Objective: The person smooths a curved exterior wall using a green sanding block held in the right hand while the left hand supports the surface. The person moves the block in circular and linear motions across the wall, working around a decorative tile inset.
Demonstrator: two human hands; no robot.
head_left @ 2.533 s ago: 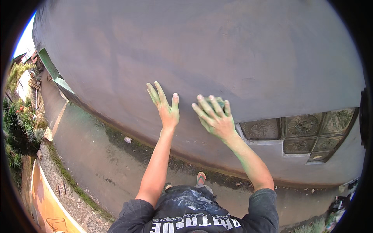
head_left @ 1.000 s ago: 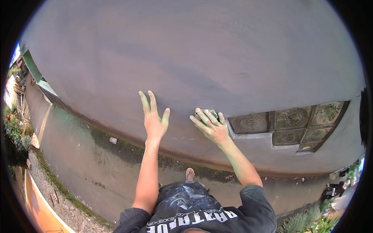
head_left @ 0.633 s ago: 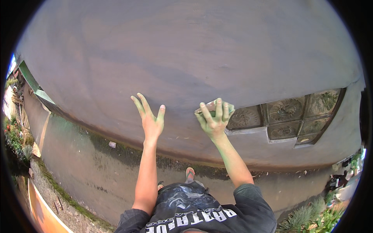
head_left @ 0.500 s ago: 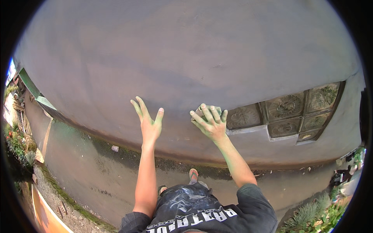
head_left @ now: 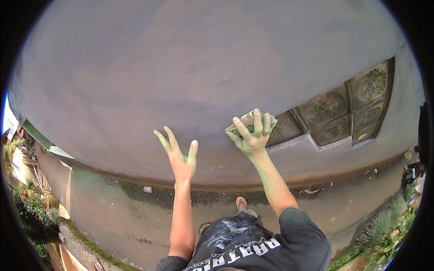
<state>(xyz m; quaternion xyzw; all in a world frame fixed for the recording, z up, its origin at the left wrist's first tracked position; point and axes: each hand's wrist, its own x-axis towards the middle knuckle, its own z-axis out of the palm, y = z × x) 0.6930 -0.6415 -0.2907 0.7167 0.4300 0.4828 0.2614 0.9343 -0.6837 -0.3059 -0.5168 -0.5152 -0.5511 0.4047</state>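
Observation:
In front of me rises a smooth grey plastered wall [head_left: 149, 58]. My right hand [head_left: 252, 143] grips a flat brownish-grey block [head_left: 242, 122] with a pale patch along its upper edge; its exact kind cannot be made out. The fingers spread over the block, and it is tilted close to the wall, just left of the window panel. Whether it touches the wall is hard to tell. My left hand [head_left: 181, 163] is empty and raised near the wall, with fingers and thumb apart. Greenish-white dust or paint coats the fingers of both hands.
A recessed window panel [head_left: 332, 108] of patterned panes with a stepped ledge lies to the right. Below the wall runs a wet-looking concrete path [head_left: 113, 212], with a small pale scrap [head_left: 147, 189] at the wall's foot. Plants [head_left: 384, 235] border the path at both sides.
The view has turned slightly. My right hand has shifted up and right along the wall, and the block is tilted so more of it shows. My left hand stays open, a little lower in view.

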